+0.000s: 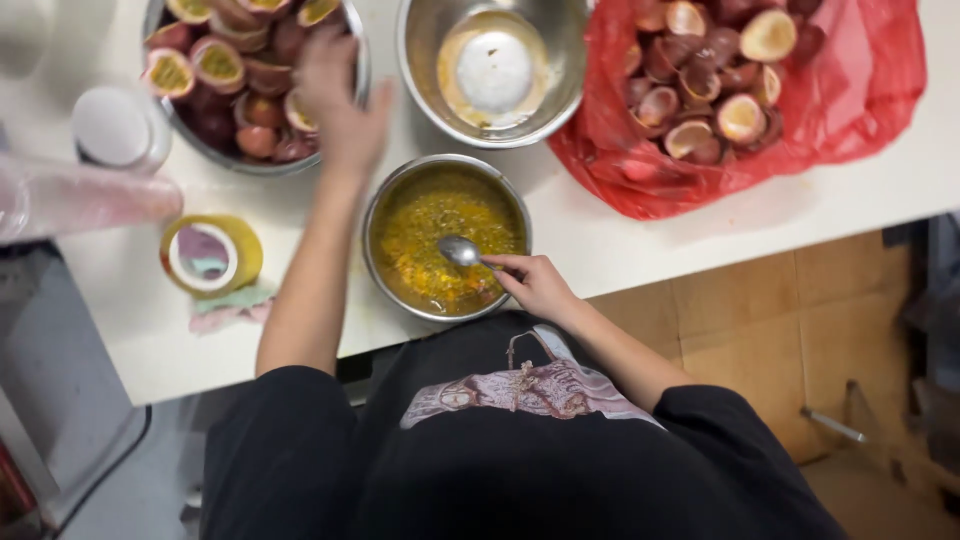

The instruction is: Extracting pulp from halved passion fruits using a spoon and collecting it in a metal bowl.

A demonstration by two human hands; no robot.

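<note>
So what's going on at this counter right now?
A person is scooping passion fruit. Their right hand holds a metal spoon over a steel bowl of yellow pulp. Their left hand reaches into a bowl of halved passion fruit. Emptied shells fill a red plastic bag, and another steel bowl holds a little leftover juice.
</note>
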